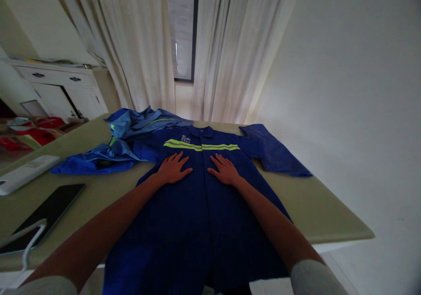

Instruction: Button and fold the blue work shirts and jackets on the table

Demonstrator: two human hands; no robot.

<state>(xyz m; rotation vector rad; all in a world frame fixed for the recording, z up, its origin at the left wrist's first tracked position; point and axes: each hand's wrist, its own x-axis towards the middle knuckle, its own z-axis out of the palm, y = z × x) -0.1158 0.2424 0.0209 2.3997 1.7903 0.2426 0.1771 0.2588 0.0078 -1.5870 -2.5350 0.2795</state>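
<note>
- The jacket lies front up on the table, collar away, hem past the near edge.
- The left hand rests flat on its front, fingers spread, below the yellow band.
- The right hand lies likewise, across the front seam.
- Crumpled blue clothes lie far left.
- Nearer on the left are a phone and a white box.
- Curtains hang behind.
</note>
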